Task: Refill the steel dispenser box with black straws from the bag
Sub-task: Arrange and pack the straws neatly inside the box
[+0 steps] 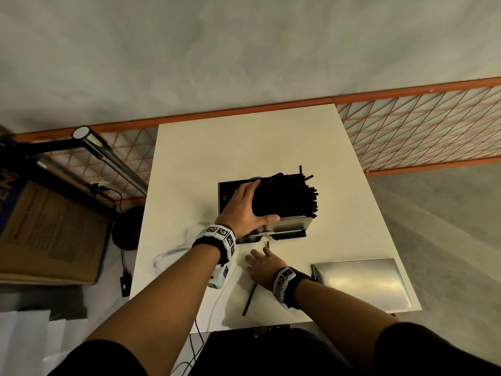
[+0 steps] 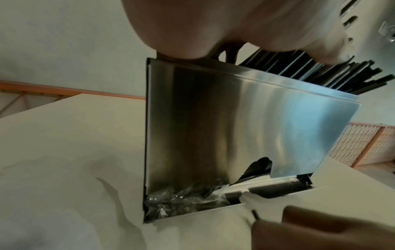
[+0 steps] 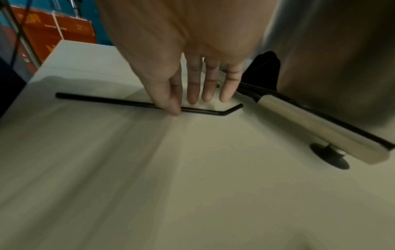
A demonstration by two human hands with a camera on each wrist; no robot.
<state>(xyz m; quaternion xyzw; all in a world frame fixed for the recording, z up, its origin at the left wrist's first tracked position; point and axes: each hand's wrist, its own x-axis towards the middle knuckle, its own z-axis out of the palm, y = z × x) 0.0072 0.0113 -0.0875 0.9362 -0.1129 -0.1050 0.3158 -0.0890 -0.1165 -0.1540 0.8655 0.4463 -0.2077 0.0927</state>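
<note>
Up on the brushed steel dispenser box, the left hand wraps a thick bundle of smooth black plastic straws, fingers over its far side and thumb on the near side, the bundle lying slantwise across the open top with its cut ends sticking out past the rim away from the palm. Below that grip the left wrist view shows the box's mirror-like front wall, a curved notch at its foot and crinkled clear plastic in the tray at the bottom, detail the head view does not give. The right hand lies low on the matt white tabletop, fingers straight and spread, not closed round anything; in the right wrist view its thumb tip touches a single black bendy straw lying flat, the bent tip beyond the fingertips. Right of that hand rests a flat brushed steel lid. Left of the left wrist lies a crumpled whitish bag. A brown cardboard carton stands off the table; its print is too blurred to read.
</note>
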